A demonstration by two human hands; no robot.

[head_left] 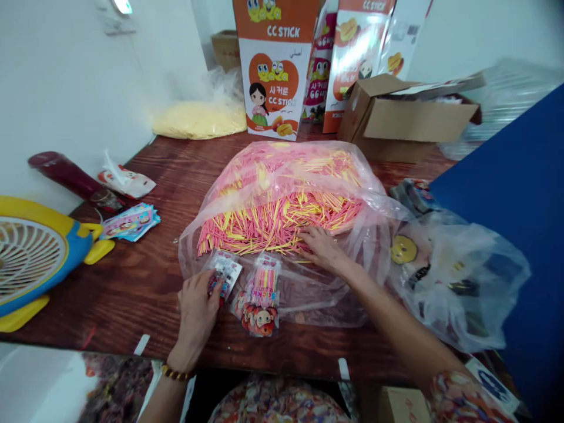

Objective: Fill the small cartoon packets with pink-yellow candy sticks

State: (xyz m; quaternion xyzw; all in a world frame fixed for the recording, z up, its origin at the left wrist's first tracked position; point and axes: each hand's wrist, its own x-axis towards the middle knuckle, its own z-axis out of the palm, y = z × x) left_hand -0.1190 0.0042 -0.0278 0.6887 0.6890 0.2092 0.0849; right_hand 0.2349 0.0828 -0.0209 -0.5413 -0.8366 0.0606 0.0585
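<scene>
A large clear plastic bag (335, 299) lies in front of me, its mouth towards me, holding a heap of thin pink and yellow sticks (264, 220). At the near right edge of the heap is my right hand (324, 249), fingers apart and touching the sticks. My left hand (198, 305) closes over the edge of a stack of small printed pouches (229, 273); its fingertips are partly hidden. Between my hands lie overlapping clear pouches (263, 302) with a cartoon print, the top one showing pink and yellow sticks inside.
A yellow-and-blue fan (39, 252), cards (132, 222), a tissue pack (127, 181) and a dark red bottle (73, 176) are at left. Behind stand a bag of yellow sticks (198, 120), printed cartons (273, 76) and an opened box (405, 120). Another plastic bag (462, 282) sits right.
</scene>
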